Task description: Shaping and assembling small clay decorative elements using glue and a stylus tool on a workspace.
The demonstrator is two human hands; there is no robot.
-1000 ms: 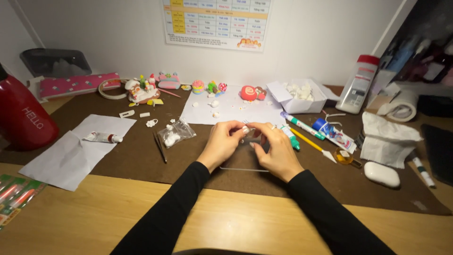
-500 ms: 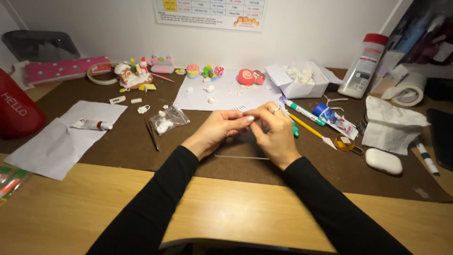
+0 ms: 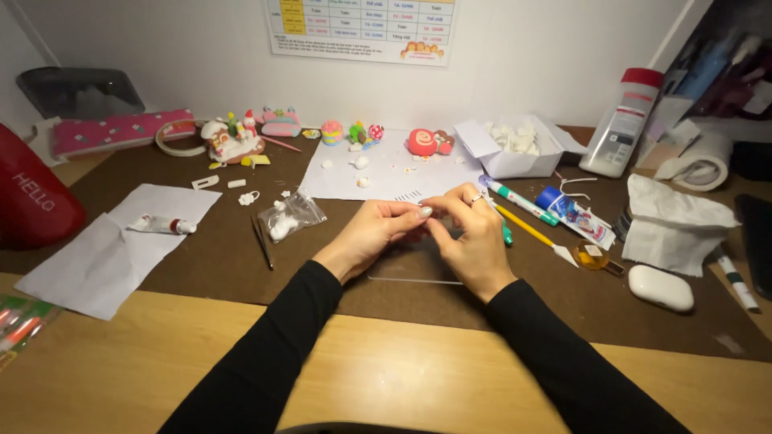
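The left hand [image 3: 371, 233] and the right hand [image 3: 474, 237] meet fingertip to fingertip over the middle of the brown mat [image 3: 225, 257], both with fingers pressed together in a pinch on something too small to make out between them; a ring sits on one finger of the right hand, and both arms wear black sleeves. Just under the hands lies a clear flat sheet [image 3: 414, 269], its near edge showing as a thin line on the mat. Close to the left of the left hand are a small clear plastic bag [image 3: 291, 215] with white bits inside and a thin dark tool [image 3: 261, 241] lying beside it. Just right of the right hand lie a yellow-handled tool [image 3: 532, 233], a green-and-white marker [image 3: 519, 201] and a blue-capped tube [image 3: 572, 215]. Behind the hands a white sheet of paper [image 3: 386, 173] carries a few small white lumps, and beyond it a row of little coloured clay figures [image 3: 358, 133] stands near the wall, next to an open white box [image 3: 515, 149] of white pieces. Farther left, another white paper [image 3: 104, 257] holds a small tube [image 3: 161, 226], and a red bag [image 3: 32, 201] stands at the edge. Farther right are a crumpled white cloth [image 3: 675, 229], a white oval case [image 3: 661, 287], a red-capped bottle [image 3: 623, 124] and a roll of tape [image 3: 698, 165]. The mat rests on a wooden surface [image 3: 386, 362].
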